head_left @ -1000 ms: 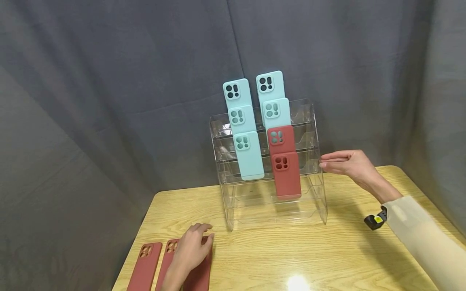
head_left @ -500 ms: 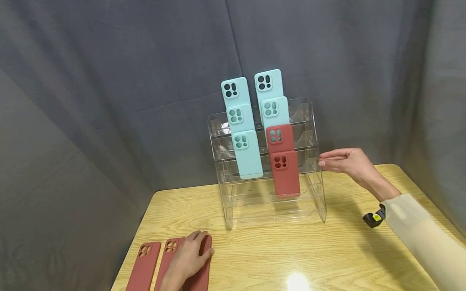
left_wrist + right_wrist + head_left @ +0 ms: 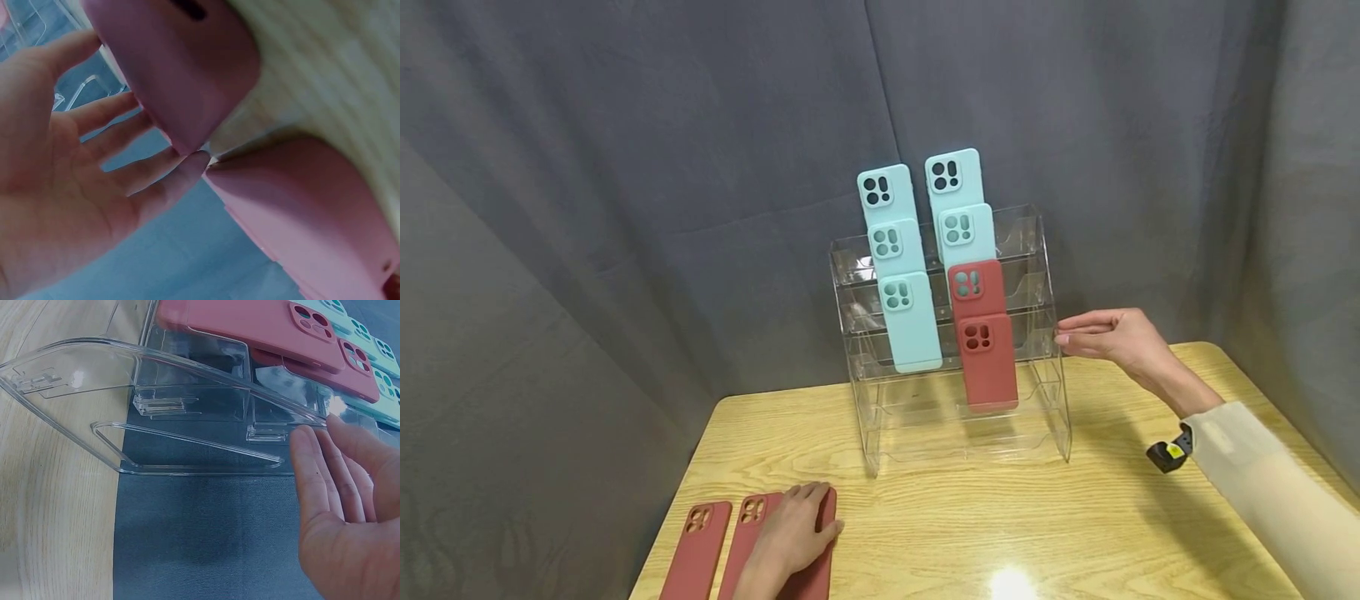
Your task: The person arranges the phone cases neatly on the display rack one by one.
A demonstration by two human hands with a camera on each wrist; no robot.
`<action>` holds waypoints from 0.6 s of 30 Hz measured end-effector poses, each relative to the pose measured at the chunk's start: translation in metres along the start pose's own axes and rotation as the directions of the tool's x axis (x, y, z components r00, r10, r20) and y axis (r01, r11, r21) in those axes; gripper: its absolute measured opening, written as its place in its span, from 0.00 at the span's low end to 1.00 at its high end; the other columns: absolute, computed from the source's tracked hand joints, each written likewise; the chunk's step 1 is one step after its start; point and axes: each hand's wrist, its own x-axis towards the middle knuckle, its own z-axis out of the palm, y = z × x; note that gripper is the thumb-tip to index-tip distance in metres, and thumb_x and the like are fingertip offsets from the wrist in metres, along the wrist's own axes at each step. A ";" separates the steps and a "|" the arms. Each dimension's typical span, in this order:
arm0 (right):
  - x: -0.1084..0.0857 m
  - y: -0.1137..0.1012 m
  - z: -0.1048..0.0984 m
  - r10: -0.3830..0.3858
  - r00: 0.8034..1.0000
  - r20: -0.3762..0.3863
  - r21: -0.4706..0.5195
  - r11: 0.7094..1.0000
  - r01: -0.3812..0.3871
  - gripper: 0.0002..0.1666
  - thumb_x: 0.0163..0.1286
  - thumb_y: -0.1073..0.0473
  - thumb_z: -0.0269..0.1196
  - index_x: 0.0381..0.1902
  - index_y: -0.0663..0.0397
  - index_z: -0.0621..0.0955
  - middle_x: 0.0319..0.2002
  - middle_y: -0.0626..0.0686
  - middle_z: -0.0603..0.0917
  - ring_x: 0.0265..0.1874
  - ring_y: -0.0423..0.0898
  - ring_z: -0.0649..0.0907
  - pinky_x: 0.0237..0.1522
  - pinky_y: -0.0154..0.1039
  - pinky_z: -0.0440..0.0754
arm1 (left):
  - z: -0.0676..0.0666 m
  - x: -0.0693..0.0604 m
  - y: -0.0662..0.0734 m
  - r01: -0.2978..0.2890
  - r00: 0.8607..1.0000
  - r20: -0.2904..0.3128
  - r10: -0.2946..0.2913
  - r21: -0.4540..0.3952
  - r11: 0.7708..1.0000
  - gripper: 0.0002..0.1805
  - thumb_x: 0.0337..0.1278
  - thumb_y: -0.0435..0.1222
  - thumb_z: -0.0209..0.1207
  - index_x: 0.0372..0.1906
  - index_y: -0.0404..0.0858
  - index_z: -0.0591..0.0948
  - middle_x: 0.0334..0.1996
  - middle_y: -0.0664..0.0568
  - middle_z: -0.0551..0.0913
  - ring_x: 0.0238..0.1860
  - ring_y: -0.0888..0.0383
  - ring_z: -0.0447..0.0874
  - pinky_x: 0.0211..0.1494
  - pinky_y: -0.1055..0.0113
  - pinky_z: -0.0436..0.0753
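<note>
My left hand (image 3: 792,532) rests over the rightmost red phone case (image 3: 814,577), which lies flat on the table. Its thumb is at the case's right edge, its fingertips near the top edge. In the left wrist view, fairly straight fingers (image 3: 119,128) touch that case's edge. The middle red phone case (image 3: 739,546) lies close beside, partly under the hand. My right hand (image 3: 1122,340) pinches the right side edge of a clear acrylic display rack (image 3: 1063,400) between thumb and fingertips, as the right wrist view also shows.
Tiered light-blue phone cases (image 3: 912,329) and two red phone cases (image 3: 990,367) lean in the rack. Another red phone case (image 3: 692,554) lies at the far left of the wooden table (image 3: 925,525). A grey curtain (image 3: 737,208) hangs behind. A black strap device (image 3: 1168,454) is on the right wrist.
My left hand has come down onto the rightmost red case, its fingers spreading over the upper part. The right hand stays at the rack's side. The view shifts slightly.
</note>
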 end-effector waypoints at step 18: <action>0.002 0.002 0.000 -0.001 1.000 -0.008 -0.001 1.000 0.001 0.34 0.72 0.59 0.72 0.67 0.76 0.76 0.43 0.37 0.93 0.45 0.36 0.92 0.53 0.33 0.91 | 0.000 0.003 0.007 0.068 0.997 -0.046 -0.069 -0.009 0.998 0.37 0.51 0.43 0.69 0.71 0.40 0.79 0.70 0.39 0.78 0.67 0.21 0.72 0.61 0.27 0.81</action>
